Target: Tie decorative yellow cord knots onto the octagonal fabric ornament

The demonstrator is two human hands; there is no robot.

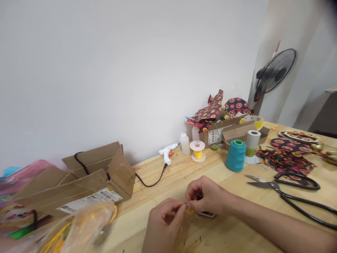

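My left hand [163,225] and my right hand [207,196] meet over the wooden table [163,175], fingertips pinched together. Between them is a small loop of yellow cord [189,211]. Under my right hand lies a small piece of patterned fabric [207,213], partly hidden by the fingers. Both hands are closed in a pinch on the cord.
Black scissors [289,189] lie to the right. A teal thread cone [236,155], a grey spool [252,146], a yellow cord reel [197,150] and a white glue gun [167,153] stand behind. Cardboard boxes [89,179] sit left; patterned fabric [284,154] and a fan [273,73] right.
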